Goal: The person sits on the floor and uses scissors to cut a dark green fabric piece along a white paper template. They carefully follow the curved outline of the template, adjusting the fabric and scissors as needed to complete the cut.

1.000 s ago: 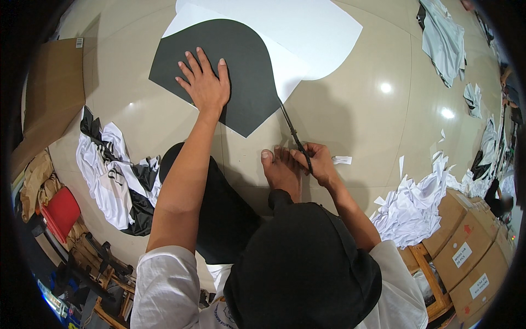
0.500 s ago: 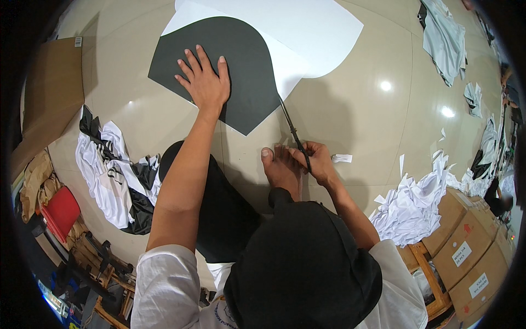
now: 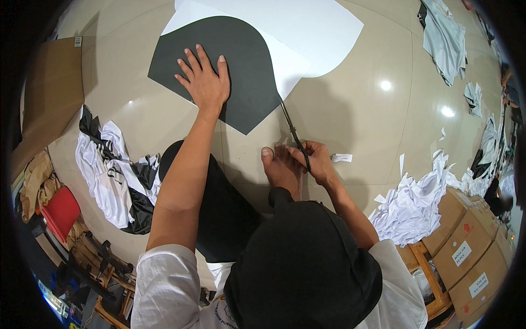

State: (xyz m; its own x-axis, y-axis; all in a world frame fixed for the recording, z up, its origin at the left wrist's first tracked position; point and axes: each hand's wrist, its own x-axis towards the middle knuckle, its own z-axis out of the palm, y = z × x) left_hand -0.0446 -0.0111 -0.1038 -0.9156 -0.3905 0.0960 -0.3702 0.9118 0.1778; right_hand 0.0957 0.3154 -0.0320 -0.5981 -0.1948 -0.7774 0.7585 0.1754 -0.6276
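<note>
sheet [image 3: 249, 66], thin, flat, dark grey, curve-edged, lying on glossy beige tiled floor [image 3: 372, 120] | left grip [image 3: 208, 88]: spread upon it — likely pinning it steady | right grip [image 3: 318, 158]: pinching handles of long-bladed black scissors [image 3: 293, 130], tips at sheet's right edge — seemingly for alignment

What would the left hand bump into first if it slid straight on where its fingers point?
More of the dark piece, which the left hand rests on; past its curved edge, the white material, though whether that sits higher is unclear.
</note>
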